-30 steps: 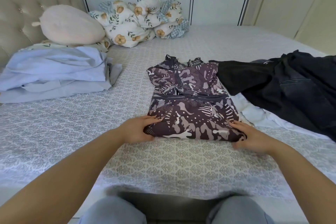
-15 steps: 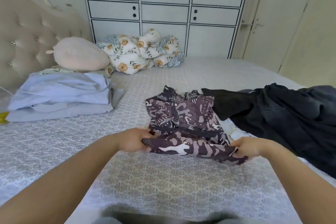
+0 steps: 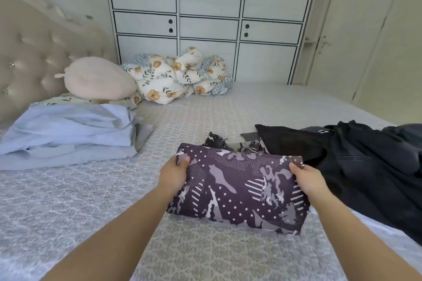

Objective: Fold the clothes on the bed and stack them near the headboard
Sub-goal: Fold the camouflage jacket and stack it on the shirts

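Lifted since the earlier frame, the near edge of the patterned purple garment (image 3: 237,187) now stands raised toward the camera, mid-fold, where it had lain flat on the bed (image 3: 114,201). Left to right: tufted headboard (image 3: 29,52); stack of folded pale-blue clothes (image 3: 68,132) just before it, with a pink cushion (image 3: 98,78) behind; floral bedding bundle (image 3: 180,75) at the far edge. Left hand (image 3: 174,172) pinches the garment's upper left corner, thumb over the cloth, fingers hidden behind it. The garment hangs between both hands at mid-bed, its far part resting on the sheet. Right hand (image 3: 307,178) grips the upper right corner likewise. Unfolded dark clothes (image 3: 342,157) lie beside it at right, touching or nearly so. Judged thin, light and limp, the fabric will sag if held at one point; corner holds keep the edge taut, and once folded it is best carried supported from beneath.
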